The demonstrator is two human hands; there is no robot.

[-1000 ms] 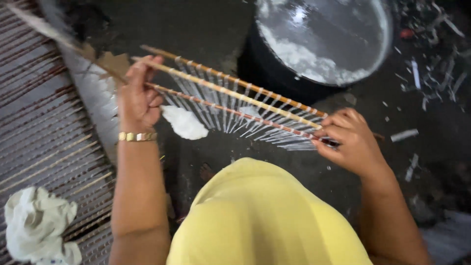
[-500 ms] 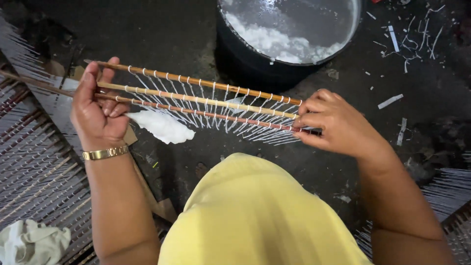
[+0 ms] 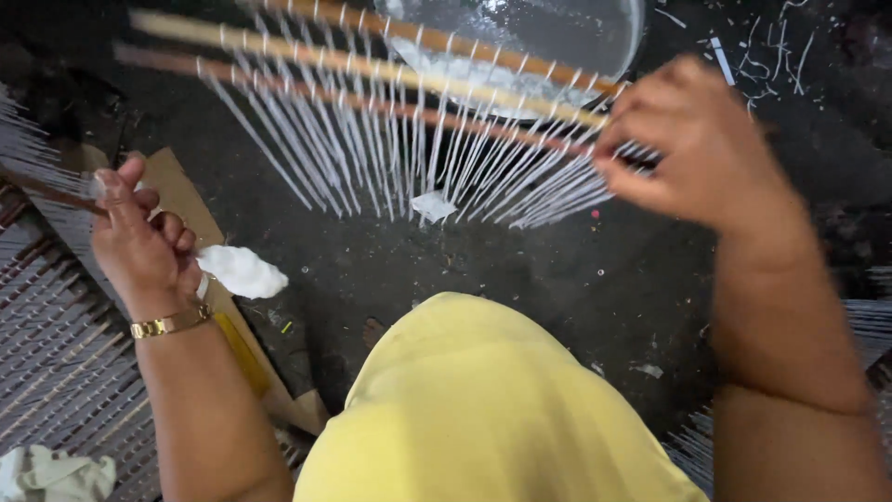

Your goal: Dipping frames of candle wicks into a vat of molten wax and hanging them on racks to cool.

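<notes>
Three rods [image 3: 372,70] in right hand [image 3: 706,149]; pot [image 3: 557,37] behind, cardboard [image 3: 186,200] left.

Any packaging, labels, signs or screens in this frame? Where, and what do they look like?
No labels, signs or screens show.
Flattened brown cardboard: lies on the dark floor by the left hand, plain, no print visible.
Round dark tub: top centre, behind the sticks that the right hand holds up, no label visible.

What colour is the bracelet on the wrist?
Gold. The bracelet sits on the left wrist, clearest in the head view.
</notes>
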